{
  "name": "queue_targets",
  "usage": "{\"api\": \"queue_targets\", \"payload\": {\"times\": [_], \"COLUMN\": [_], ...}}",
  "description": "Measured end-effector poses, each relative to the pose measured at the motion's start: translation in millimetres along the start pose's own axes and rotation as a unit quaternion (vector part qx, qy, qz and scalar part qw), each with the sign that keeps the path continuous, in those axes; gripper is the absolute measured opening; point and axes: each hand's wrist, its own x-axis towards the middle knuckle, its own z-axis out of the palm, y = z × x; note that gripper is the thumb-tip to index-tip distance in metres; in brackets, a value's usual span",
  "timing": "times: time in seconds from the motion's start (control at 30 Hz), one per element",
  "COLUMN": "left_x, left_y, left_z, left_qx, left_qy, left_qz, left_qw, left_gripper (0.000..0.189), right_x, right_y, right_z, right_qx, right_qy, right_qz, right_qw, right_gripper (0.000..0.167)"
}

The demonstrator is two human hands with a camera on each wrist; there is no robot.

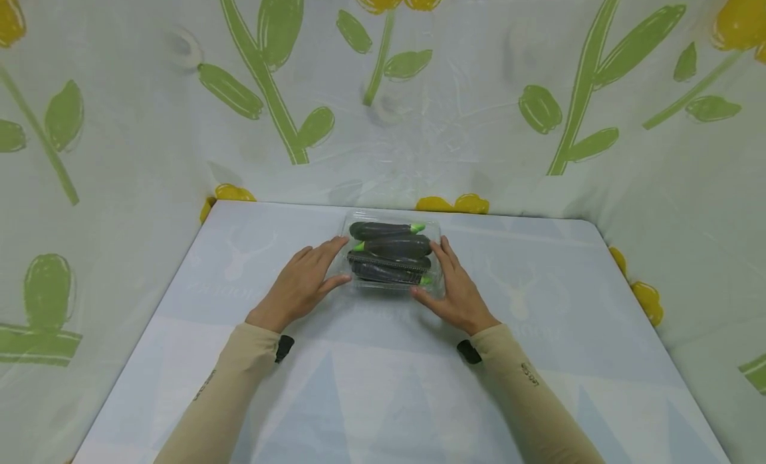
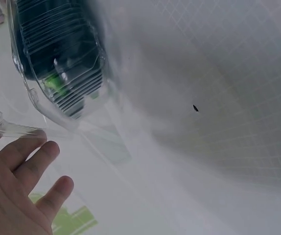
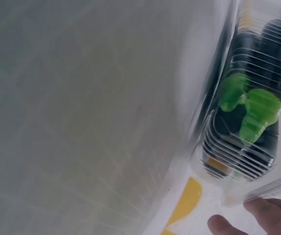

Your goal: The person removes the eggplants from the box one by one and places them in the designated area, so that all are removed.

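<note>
A clear plastic clamshell box (image 1: 389, 290) of several dark purple eggplants (image 1: 395, 246) with green stem ends sits near the table's far edge. My left hand (image 1: 305, 278) is at its left side, thumb and fingers extended and spread at the rim. In the left wrist view, the fingers (image 2: 30, 164) are loosely bent beside the clear flange of the box (image 2: 57, 63). On the opposite side, my right hand (image 1: 453, 291) has its fingertips along the right rim and its thumb at the near right corner. The right wrist view shows fingertips (image 3: 265, 213) close by the box's edge (image 3: 238, 147).
The white and pale blue patterned table (image 1: 383, 384) reaches toward me, with its far edge just behind the box. A curtain (image 1: 431, 138) printed with green leaves and yellow flowers hangs behind and along both sides.
</note>
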Motion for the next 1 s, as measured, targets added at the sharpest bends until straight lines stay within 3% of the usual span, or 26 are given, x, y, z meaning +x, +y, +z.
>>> {"api": "queue_targets", "payload": {"times": [0.43,0.6,0.77,1.0], "left_x": [4.7,3.9,1.8,0.8], "left_y": [-0.4,-2.6,-3.8,-2.7], "left_z": [-0.6,0.5,2.1,5.1], "left_qx": [-0.003,-0.006,-0.01,-0.022], "left_qy": [0.013,0.012,0.009,0.004], "left_qz": [0.01,0.007,0.006,-0.004], "left_qw": [0.9999,0.9999,0.9999,0.9997], "left_gripper": [0.074,0.074,0.075,0.074], "right_x": [5.1,4.7,4.0,6.4], "right_y": [-5.5,-7.2,-3.5,5.4], "right_z": [0.5,-2.8,-9.9,-18.2], "right_qx": [0.007,-0.035,-0.091,-0.111], "right_qy": [0.041,0.036,0.027,0.05], "right_qz": [-0.02,-0.04,-0.098,-0.21], "right_qw": [0.9989,0.998,0.9907,0.9701], "right_gripper": [0.095,0.087,0.078,0.067]}}
